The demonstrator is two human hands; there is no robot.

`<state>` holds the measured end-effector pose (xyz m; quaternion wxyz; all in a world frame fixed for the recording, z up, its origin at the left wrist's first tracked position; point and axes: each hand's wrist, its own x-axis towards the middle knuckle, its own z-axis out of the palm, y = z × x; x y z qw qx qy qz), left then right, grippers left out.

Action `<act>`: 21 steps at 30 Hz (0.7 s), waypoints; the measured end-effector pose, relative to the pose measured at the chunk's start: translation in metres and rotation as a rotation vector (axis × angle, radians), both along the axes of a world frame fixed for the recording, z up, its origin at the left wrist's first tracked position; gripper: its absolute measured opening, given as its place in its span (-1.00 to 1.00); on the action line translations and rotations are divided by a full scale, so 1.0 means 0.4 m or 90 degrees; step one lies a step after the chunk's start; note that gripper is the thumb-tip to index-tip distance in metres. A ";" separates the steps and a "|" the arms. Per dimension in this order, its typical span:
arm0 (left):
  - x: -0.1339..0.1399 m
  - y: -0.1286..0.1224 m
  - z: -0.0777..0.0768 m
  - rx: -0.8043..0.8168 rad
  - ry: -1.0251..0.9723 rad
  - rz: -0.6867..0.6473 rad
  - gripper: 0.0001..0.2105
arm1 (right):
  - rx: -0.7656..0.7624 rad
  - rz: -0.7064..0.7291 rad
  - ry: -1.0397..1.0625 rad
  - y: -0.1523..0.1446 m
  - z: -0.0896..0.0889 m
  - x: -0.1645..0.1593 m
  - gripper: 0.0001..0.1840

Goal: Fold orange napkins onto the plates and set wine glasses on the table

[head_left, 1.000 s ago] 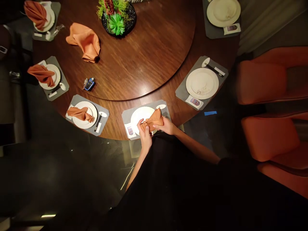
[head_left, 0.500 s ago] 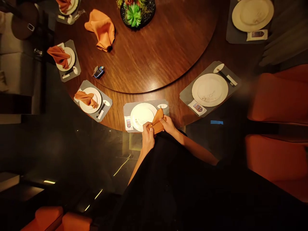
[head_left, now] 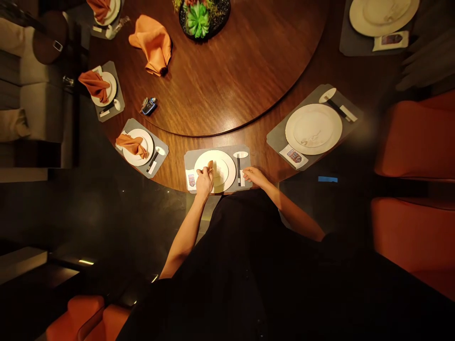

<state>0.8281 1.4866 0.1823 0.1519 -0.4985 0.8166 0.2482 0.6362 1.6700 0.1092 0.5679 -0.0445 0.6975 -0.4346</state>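
Left hand (head_left: 204,183) hides most of orange napkin (head_left: 211,165); right hand (head_left: 255,176), grip unclear.

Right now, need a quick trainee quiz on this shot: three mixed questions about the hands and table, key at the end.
1. Which black items lie between the white plate in front of the person and the right hand?
2. The left hand pinches a cloth. Its colour: A) black, B) orange, C) blue?
3. True or false: the plant bowl stands on the wooden turntable.

Key: 1. The chopsticks. 2. B. 3. True.
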 end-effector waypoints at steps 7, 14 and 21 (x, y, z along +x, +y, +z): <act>-0.025 0.005 -0.125 -0.008 -0.005 -0.016 -0.58 | 0.038 -0.027 0.004 0.047 -0.017 -0.013 -0.92; -0.034 0.005 -0.154 -0.073 -0.030 0.024 -0.57 | 0.040 -0.016 -0.010 0.080 -0.037 -0.021 -0.91; -0.031 0.020 -0.171 -0.118 0.042 0.090 -0.29 | 0.011 -0.013 -0.009 0.087 -0.049 -0.032 -0.91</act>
